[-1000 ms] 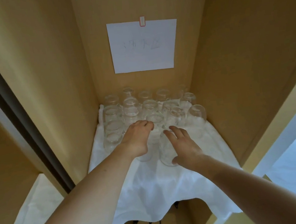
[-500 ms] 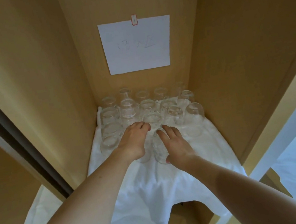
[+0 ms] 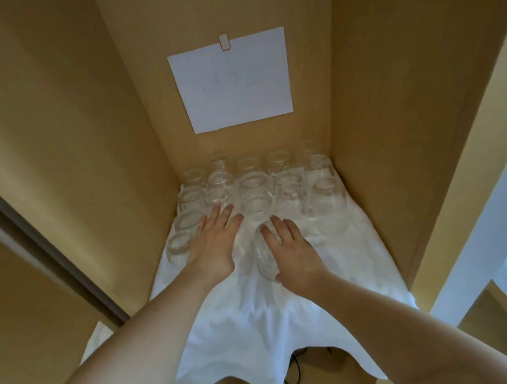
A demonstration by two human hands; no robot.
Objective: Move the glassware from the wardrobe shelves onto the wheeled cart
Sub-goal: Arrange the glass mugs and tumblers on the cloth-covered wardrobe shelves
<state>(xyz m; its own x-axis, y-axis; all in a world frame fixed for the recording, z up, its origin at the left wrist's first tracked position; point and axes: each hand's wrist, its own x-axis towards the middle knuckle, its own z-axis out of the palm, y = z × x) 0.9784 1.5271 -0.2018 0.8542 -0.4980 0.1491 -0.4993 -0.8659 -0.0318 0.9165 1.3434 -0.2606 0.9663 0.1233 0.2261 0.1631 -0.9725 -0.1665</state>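
Wardrobe bay [image 3: 63, 152], tan panels on three sides, paper sheet [image 3: 232, 80] taped to the back wall at 12 o'clock. White cloth [image 3: 263, 326] covers the shelf and hangs over the front edge toward 6. No cart in view.

Glassware: cluster of clear stemless glasses [image 3: 254, 185] standing upright in rows, packed against the back wall, touching or nearly so. Exact count unclear, glass on white is hard to separate.

Right hand [image 3: 292, 251]: fingers curved over the rim and side of the front glass [image 3: 266, 261], the one nearest the shelf edge, standing apart from the rows. Thumb comes round low at its near side. Reads as a grip forming or just made; cannot tell if the glass is off the cloth.

Left hand [image 3: 215, 245]: fingers straight and slightly spread, pointing to 12–1 o'clock, holding nothing. Palm is over the cloth. Nearest candidates: left-column glass [image 3: 177, 250] just beside it at 9 o'clock, and middle-row glass [image 3: 257, 205] just past the fingertips at 1 o'clock.

Key relation: each glass's long axis is vertical, mouths up, and both hands come in from 6 o'clock, above. My read: the right hand already owns the front glass; the left is nearer the left column, so it should take that one.

Risk: a knuckle could knock the neighbouring glasses, and the loose cloth could drag.
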